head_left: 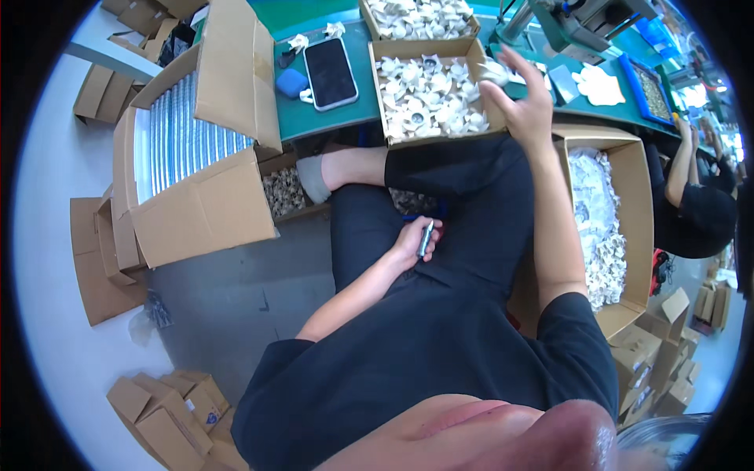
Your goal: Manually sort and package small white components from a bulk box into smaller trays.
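Note:
My left hand [408, 245] rests low in front of my torso, over my lap. Its fingers are wrapped round a short metallic cylinder with a pointed tip [426, 239]. My right hand [528, 106] is raised at the right side of an open cardboard box [440, 140] of small white plastic parts [428, 94]. The thumb and index finger are spread wide. A slightly blurred white part [493, 72] shows between their tips; whether the fingers touch it, I cannot tell.
On the green bench [338, 122] lie a phone [331, 74] and a blue case [291, 83]. A second box [471, 27] of white parts stands behind. Cartons flank me: silvery tubes [196, 129] left, bagged white parts [601, 228] right. A bench machine [577, 23] and a co-worker [699, 188] are at right.

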### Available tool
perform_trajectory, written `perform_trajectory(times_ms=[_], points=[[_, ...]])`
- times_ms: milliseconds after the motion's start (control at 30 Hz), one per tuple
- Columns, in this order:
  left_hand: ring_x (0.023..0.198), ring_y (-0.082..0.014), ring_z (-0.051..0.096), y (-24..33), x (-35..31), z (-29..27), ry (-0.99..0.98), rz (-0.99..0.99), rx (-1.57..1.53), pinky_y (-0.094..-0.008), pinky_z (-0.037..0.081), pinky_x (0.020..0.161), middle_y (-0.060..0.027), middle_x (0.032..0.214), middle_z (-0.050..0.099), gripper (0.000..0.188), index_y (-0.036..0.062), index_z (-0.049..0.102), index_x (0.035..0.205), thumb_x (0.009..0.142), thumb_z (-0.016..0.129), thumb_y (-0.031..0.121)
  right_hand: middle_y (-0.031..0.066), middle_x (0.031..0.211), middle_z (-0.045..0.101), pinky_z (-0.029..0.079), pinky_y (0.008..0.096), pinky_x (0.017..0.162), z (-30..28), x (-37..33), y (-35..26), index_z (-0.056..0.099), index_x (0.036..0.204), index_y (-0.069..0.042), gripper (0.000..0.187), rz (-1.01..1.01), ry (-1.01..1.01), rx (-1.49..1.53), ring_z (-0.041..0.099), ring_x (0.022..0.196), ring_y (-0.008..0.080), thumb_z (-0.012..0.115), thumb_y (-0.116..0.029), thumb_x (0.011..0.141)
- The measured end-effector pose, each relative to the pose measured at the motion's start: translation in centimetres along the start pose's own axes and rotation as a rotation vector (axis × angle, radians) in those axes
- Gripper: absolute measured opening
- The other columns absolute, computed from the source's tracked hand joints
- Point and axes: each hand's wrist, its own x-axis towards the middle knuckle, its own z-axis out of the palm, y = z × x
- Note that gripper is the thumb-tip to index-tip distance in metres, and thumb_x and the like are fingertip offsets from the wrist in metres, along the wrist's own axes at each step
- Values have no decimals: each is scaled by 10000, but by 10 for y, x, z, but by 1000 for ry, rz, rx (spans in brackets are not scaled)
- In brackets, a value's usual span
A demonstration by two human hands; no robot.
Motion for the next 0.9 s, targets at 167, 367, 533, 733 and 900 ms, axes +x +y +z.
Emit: perform_trajectory(times_ms=[167, 367, 533, 733, 900], points=[[513, -131, 498, 51, -18, 7, -99, 115, -92, -290, 404, 394, -39, 770, 572, 402, 5, 569, 1259, 1015, 401, 276, 116, 1077, 712, 523, 378, 930, -6, -10, -69, 710, 1191, -32, 420, -255, -294, 148, 670, 1022, 285, 828, -120, 797], [523, -124, 508, 110, -70, 47, -275, 503, 81, -263, 419, 397, -57, 762, 563, 449, -19, 536, 1313, 984, 375, 239, 97, 1037, 684, 506, 386, 867, 10, -99, -76, 722, 1026, -55, 229, 0, -620, 272, 631, 975, 275, 797, -104, 816], [499, -112, 488, 121, -70, 60, -271, 523, 239, -247, 411, 395, -61, 766, 567, 470, -30, 539, 1328, 959, 367, 207, 87, 1065, 681, 505, 387, 870, 1, -105, -69, 719, 972, -56, 154, 56, -572, 308, 629, 992, 273, 779, -61, 831], [484, -106, 478, 114, -67, 57, -300, 489, 88, -243, 425, 398, -63, 759, 568, 481, -39, 543, 1342, 957, 364, 185, 83, 1062, 711, 519, 360, 903, -14, -89, -64, 701, 942, -27, 119, 112, -571, 406, 657, 1018, 252, 770, -21, 847], [482, -107, 476, 107, -52, 31, -265, 481, 176, -245, 435, 398, -62, 762, 570, 478, -41, 554, 1341, 968, 358, 184, 75, 1104, 744, 550, 297, 863, -49, -33, -5, 728, 1041, -2, 126, 266, -65, 258, 695, 952, 155, 748, -55, 928]])
